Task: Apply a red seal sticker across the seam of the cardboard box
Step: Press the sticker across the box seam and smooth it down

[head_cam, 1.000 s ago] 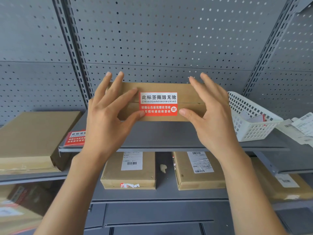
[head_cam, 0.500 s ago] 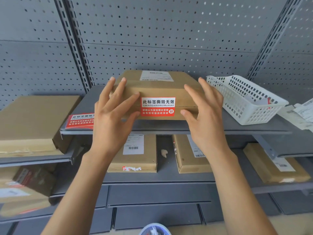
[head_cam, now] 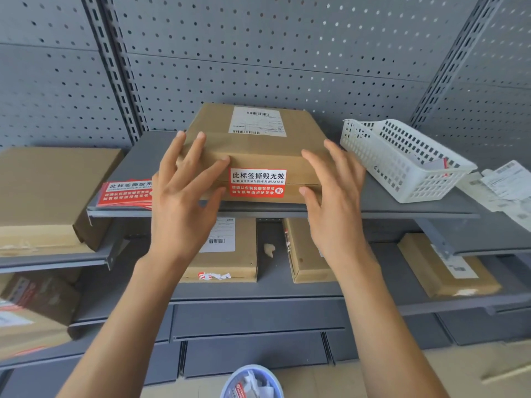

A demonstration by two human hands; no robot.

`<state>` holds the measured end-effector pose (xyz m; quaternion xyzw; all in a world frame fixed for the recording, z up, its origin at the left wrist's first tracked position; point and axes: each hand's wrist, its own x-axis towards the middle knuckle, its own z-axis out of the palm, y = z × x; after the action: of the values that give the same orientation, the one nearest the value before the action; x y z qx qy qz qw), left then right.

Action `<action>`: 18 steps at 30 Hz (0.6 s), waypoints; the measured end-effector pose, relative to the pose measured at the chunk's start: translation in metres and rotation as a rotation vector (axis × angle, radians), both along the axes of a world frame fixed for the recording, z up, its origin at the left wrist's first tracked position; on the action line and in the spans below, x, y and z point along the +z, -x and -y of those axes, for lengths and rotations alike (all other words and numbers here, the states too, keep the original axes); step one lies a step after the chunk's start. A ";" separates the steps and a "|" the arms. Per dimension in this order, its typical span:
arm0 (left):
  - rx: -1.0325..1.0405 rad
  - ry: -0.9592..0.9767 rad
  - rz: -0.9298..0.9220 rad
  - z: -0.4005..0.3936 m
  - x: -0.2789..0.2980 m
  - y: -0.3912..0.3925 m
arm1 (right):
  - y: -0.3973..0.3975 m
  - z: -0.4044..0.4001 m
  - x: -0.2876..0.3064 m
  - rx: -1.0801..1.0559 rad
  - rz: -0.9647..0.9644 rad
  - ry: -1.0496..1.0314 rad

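Observation:
A flat cardboard box (head_cam: pixel 253 147) lies on the grey shelf (head_cam: pixel 359 205) with a white shipping label on its top. A red and white seal sticker (head_cam: pixel 257 183) sits across the seam on its front face. My left hand (head_cam: pixel 184 193) is spread over the box's front left corner, fingers resting on the top edge. My right hand (head_cam: pixel 333 193) hovers at the front right corner with fingers apart, the thumb near the sticker's right end. Neither hand holds anything.
A stack of red seal stickers (head_cam: pixel 126 193) lies on the shelf left of the box. A white plastic basket (head_cam: pixel 402 159) stands to the right, papers (head_cam: pixel 502 188) beyond it. More cardboard boxes fill the lower shelves. A blue bin (head_cam: pixel 253 383) sits on the floor.
The view has tipped down, so the box's top and label show. Both hands have eased outward from the sticker towards the box's front corners.

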<state>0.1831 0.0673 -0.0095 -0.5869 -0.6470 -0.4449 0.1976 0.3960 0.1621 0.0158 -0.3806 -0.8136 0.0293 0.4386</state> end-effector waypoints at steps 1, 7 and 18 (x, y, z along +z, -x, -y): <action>0.003 0.003 0.001 0.000 -0.002 0.000 | 0.000 0.000 -0.002 0.000 0.001 0.000; -0.009 0.033 -0.002 0.001 -0.008 0.000 | -0.002 -0.002 -0.009 -0.010 0.004 0.002; -0.021 0.035 -0.022 0.003 -0.009 0.001 | -0.004 -0.003 -0.008 0.010 0.024 0.007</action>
<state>0.1824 0.0643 -0.0181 -0.6017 -0.6462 -0.4293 0.1898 0.4002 0.1649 0.0080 -0.3782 -0.8206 0.0298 0.4274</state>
